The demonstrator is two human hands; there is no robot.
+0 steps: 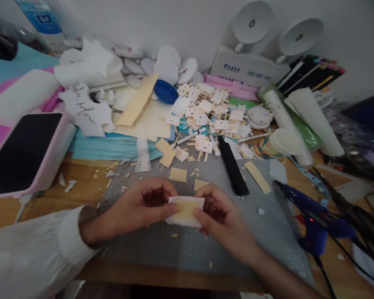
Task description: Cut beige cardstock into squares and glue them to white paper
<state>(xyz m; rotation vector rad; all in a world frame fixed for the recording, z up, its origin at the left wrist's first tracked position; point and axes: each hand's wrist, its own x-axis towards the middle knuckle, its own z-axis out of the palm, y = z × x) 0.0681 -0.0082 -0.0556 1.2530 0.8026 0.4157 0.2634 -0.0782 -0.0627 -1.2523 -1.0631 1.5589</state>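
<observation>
Between my two hands is a small white piece, paper or cloth, with a pale yellow card [185, 210] lying against it. My left hand [143, 203] pinches its left end between thumb and fingers. At the right end, my right hand [221, 216] grips it the same way, thumb on the yellow card. The piece is held above a grey cutting mat [137, 253]. Just beyond my fingers lie a yellow card rectangle [178, 175] and a second yellow piece [201, 185], partly hidden by my right hand. A black-handled cutter [233, 166] rests behind my right hand.
Many small white paper figures with drawn faces [205, 110] are heaped at the back. A blue glue gun [314, 216] with a lit red light and black scissors [358, 207] lie at right. A phone [25, 149] leans at left. A paper cup [277, 143] lies tipped over.
</observation>
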